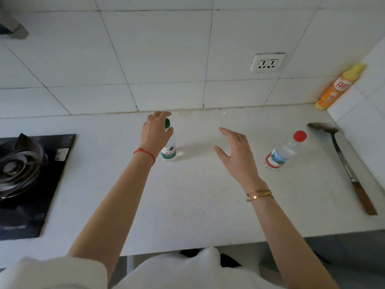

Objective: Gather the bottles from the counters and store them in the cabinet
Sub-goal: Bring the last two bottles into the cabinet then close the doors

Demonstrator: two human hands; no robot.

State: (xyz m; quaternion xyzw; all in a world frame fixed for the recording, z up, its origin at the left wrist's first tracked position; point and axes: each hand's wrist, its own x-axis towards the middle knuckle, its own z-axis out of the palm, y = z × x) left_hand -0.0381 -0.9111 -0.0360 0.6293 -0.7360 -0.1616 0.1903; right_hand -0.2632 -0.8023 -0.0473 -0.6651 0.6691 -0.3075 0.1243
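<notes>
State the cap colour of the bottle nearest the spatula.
Red cap, clearest in the head view.

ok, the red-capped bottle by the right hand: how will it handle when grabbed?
The red-capped bottle stands upright and looks narrow for its height, so a sideways nudge would probably tip it, and it would then likely roll. It is clear thin plastic and looks nearly empty, so probably light and slightly squashy. The right hand is open, not touching it.

gas stove (23, 174) far left | metal spatula (341, 161) (wooden handle) right | wall socket (267, 63) on tiles
</notes>
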